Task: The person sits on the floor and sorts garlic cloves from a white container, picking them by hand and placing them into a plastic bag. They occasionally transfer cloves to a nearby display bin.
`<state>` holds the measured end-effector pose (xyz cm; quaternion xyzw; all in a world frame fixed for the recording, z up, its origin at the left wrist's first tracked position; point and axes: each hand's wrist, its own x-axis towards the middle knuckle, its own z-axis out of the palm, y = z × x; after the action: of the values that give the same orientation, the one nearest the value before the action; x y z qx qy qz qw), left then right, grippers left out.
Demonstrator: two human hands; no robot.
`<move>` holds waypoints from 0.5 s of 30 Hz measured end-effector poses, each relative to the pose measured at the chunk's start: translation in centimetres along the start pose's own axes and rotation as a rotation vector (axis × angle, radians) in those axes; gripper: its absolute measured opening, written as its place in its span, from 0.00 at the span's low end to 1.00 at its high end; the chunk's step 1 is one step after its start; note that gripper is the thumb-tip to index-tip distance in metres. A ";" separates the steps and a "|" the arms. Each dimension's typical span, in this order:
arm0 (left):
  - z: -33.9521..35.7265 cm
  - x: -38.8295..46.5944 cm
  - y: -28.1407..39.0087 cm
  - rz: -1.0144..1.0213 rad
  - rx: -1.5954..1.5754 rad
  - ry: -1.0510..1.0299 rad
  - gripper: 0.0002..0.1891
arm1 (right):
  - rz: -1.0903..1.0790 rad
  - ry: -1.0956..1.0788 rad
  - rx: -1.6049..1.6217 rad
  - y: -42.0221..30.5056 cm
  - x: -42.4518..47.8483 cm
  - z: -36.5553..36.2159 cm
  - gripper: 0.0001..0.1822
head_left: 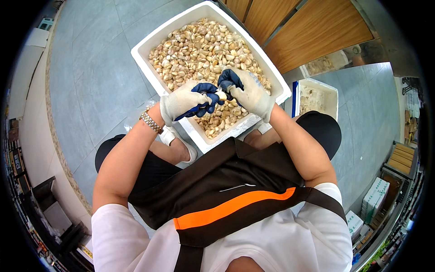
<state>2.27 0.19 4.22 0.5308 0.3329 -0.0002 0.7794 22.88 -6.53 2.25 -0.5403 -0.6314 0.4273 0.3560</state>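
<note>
A pale garlic clove is pinched in the fingertips of my left hand, which wears a white knit glove with a blue coated palm. My right hand, gloved the same way, has its fingers curled right beside the clove. Whether something sits inside those curled fingers is hidden. Both hands hover over a white foam box standing on the floor before me. A thick layer of unpeeled garlic cloves covers its bottom.
A second foam box, with pale scraps inside, stands to the right beyond my knee. Wooden-fronted cabinetry rises at the back right. Printed cartons are stacked at far right. Clear plastic lies on the grey tile floor.
</note>
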 end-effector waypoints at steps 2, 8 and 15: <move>0.0 0.1 -0.1 -0.009 0.012 0.012 0.15 | -0.017 0.013 0.025 0.6 0.0 0.2 0.08; -0.1 0.2 -0.1 -0.011 0.105 0.052 0.14 | 0.014 -0.008 0.076 0.3 -0.1 0.0 0.09; -1.3 1.1 -1.6 0.024 -0.215 0.044 0.13 | 0.025 0.047 0.098 1.3 0.0 0.3 0.11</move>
<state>1.88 0.98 2.06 0.4480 0.3418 0.0563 0.8242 23.09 -6.47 0.91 -0.5402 -0.5943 0.4492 0.3914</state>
